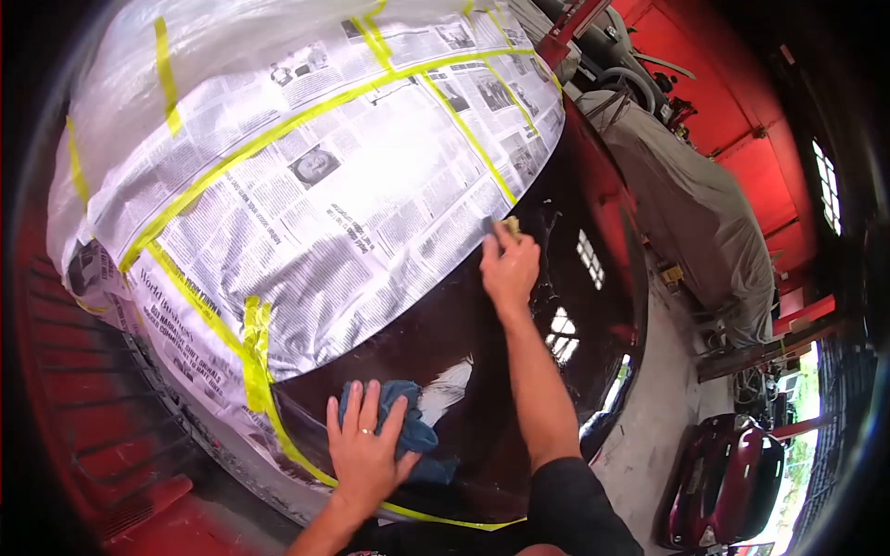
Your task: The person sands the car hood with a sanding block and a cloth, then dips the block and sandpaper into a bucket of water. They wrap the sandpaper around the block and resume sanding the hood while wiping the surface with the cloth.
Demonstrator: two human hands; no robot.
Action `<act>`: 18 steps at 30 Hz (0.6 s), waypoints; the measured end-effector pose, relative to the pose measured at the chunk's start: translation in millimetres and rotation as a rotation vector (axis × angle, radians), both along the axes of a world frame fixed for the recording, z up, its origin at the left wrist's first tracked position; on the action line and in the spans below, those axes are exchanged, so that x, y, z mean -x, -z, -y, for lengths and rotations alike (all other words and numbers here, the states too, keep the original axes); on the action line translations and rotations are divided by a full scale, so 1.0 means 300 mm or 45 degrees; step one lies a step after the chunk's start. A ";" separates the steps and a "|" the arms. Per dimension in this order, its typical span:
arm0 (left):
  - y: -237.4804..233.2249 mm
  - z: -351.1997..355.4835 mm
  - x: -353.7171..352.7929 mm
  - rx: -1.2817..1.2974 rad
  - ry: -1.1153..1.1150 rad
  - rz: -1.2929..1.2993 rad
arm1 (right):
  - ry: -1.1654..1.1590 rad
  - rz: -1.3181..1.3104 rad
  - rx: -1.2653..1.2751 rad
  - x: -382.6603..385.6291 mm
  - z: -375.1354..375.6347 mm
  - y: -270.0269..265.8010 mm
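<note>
- Nearest, a dark sleeve (579,505) covers the upper part of the right arm at the bottom of the view.
- The left hand (366,456) lies palm down with its fingers spread and a ring on one of them; its grip is wide, pressed over a cloth rather than closed around it.
- That blue cloth (415,431) is bunched under and beside the fingers, one damp-looking fold reaching toward the lower edge of the panel.
- The dark glossy panel (487,320) spreads under both hands, curved, with bright window reflections on its right part. A pale patch (445,391) shows just beyond the cloth; whether it is a reflection or a mark, I cannot tell.
- Farther up, the right hand (510,271) has a narrow grip, holding a small yellowish pad (513,225) near the newspaper edge. The fingers partly hide the pad.
- Printed newspaper (380,199) covers the surface beyond, its sheets joined by strips of yellow tape (255,146).
- Clear plastic sheeting (120,83) lies past the newspaper at upper left.
- To the right, beyond the panel, are the grey floor (654,408) and a shiny dark red part (728,482).
- Farther back, a grey cover (691,204) drapes a large shape before a red wall (718,93).
</note>
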State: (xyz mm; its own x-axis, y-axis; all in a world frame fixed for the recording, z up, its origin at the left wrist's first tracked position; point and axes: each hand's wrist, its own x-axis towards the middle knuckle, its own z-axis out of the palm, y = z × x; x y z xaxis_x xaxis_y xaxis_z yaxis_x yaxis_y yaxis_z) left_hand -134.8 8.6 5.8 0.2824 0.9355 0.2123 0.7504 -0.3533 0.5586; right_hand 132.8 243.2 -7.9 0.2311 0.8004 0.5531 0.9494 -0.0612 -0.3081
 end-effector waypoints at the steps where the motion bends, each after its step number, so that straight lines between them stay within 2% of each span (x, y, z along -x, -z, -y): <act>1: 0.012 0.014 0.005 0.008 0.000 0.018 | 0.060 0.036 -0.020 -0.038 -0.062 -0.004; 3: 0.034 0.025 0.023 -0.039 -0.004 0.017 | 0.202 -0.075 0.225 -0.078 -0.175 -0.093; 5: 0.060 0.032 0.014 -0.096 -0.030 0.052 | 0.254 0.056 0.130 -0.156 -0.275 -0.077; 7: 0.080 0.028 0.013 -0.081 -0.061 0.081 | 0.263 0.034 0.147 -0.253 -0.373 -0.062; 9: 0.093 0.031 0.015 -0.126 -0.055 0.083 | 0.230 0.006 0.306 -0.321 -0.433 -0.092; 11: 0.097 0.029 0.017 -0.086 -0.044 0.104 | 0.225 0.009 0.316 -0.370 -0.478 -0.104; 14: 0.102 0.033 0.010 -0.127 -0.064 0.102 | 0.137 0.058 0.276 -0.398 -0.460 -0.067; 15: 0.103 0.028 0.011 -0.168 -0.088 0.082 | 0.150 -0.031 0.332 -0.326 -0.408 -0.102; 16: 0.105 0.027 0.012 -0.166 -0.082 0.083 | -0.004 0.062 0.211 -0.311 -0.355 -0.062; 17: 0.104 0.028 0.010 -0.177 -0.090 0.086 | -0.047 0.161 0.261 -0.222 -0.247 -0.078; 18: 0.102 0.027 0.005 -0.191 -0.097 0.087 | -0.184 0.217 0.181 -0.135 -0.111 -0.059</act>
State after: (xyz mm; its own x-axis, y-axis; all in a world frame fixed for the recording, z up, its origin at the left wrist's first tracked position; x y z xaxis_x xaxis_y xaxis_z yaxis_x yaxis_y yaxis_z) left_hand -136.4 0.7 -24.8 0.1919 0.9101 0.3672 0.7401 -0.3799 0.5549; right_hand 173.4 276.5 9.9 0.0218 0.8907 0.4541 0.9888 0.0478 -0.1412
